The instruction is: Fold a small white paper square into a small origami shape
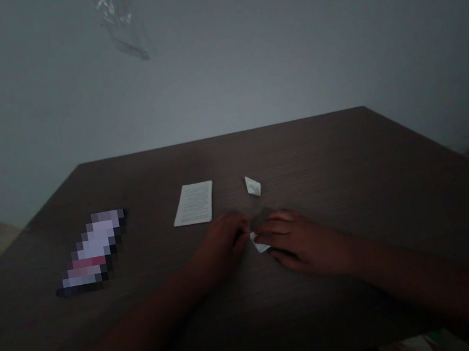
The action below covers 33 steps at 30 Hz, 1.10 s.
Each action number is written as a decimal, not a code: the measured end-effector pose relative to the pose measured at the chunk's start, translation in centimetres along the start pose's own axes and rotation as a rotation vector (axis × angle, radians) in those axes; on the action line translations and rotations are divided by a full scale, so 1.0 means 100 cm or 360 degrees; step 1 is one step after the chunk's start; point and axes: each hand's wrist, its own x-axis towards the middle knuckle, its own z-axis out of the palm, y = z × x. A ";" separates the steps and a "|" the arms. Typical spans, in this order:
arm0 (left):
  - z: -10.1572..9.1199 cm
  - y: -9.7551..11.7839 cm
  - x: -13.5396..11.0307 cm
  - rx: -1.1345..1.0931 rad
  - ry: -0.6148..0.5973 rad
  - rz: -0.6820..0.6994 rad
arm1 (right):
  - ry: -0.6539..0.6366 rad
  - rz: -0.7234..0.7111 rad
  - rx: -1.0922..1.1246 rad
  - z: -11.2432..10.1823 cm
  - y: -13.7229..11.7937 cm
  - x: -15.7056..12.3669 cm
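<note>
Here's the phone (91, 252), by the table's (324, 147) left edge; then a printed sheet (194, 204). Left hand (224, 247) next, fingers curled against the white paper piece (260, 246), midway between the side edges; can't tell if they pinch. Toward the far edge, a small folded paper (253, 186). Right hand (303, 242), fingers loosely spread over the piece, hold unclear: uneven pressure could skew it.

A small, angular piece of white paper (259, 243) lies on the table (351, 167), partly covered by the fingers of the right hand (307, 241). Its exposed near end juts out at a slant; its full shape is hidden.
</note>
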 end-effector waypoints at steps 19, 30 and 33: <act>-0.017 -0.009 -0.003 0.0045 -0.0203 0.0244 | -0.0087 0.0054 0.0012 0.001 0.000 0.001; -0.038 -0.001 0.002 0.0277 -0.0437 0.0647 | 0.0190 0.0006 0.0147 0.010 0.021 -0.003; -0.039 0.005 0.000 0.0325 -0.0435 0.0659 | 0.0163 0.0039 0.0135 0.007 0.019 -0.001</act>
